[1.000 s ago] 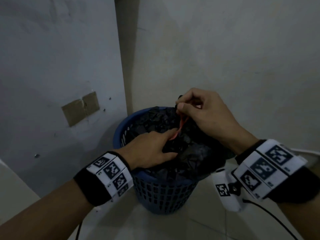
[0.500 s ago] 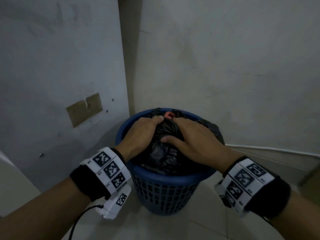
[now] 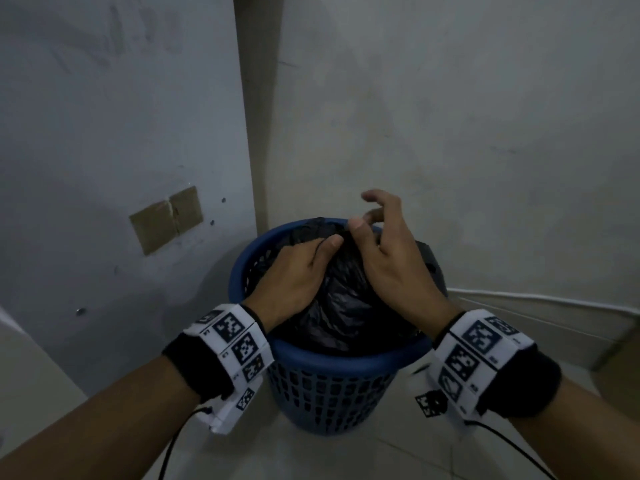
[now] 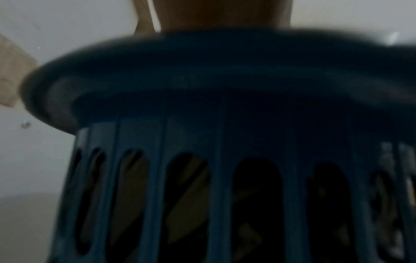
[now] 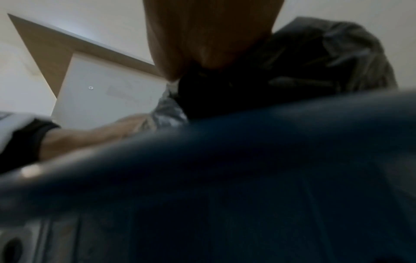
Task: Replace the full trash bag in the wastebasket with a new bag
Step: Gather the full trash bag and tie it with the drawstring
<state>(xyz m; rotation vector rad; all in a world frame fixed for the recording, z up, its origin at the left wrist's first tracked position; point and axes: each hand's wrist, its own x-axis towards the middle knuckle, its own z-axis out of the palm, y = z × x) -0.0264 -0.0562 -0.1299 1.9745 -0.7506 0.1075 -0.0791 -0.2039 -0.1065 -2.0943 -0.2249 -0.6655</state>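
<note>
A blue slotted wastebasket (image 3: 346, 358) stands on the floor in the wall corner, with a full black trash bag (image 3: 339, 313) inside and its top gathered into a neck. My left hand (image 3: 294, 275) grips that neck from the left, thumb lying across the plastic and fingers hidden behind it. My right hand (image 3: 388, 258) pinches the very top of the bag between thumb and forefinger, its other fingers lifted and spread. The left wrist view shows only the basket's wall (image 4: 225, 124). The right wrist view shows the crumpled bag (image 5: 292, 71) above the blurred rim (image 5: 247, 160).
Grey walls meet right behind the basket. A brown tape patch (image 3: 166, 220) is stuck on the left wall. A white cable (image 3: 536, 299) runs along the base of the right wall. Pale floor tiles (image 3: 346, 459) lie in front of the basket.
The right hand has let the red tie drop, closed in on the gathered neck, then risen to the bag's top with fingers spread. The red tie no longer shows. The left hand stays on the neck.
</note>
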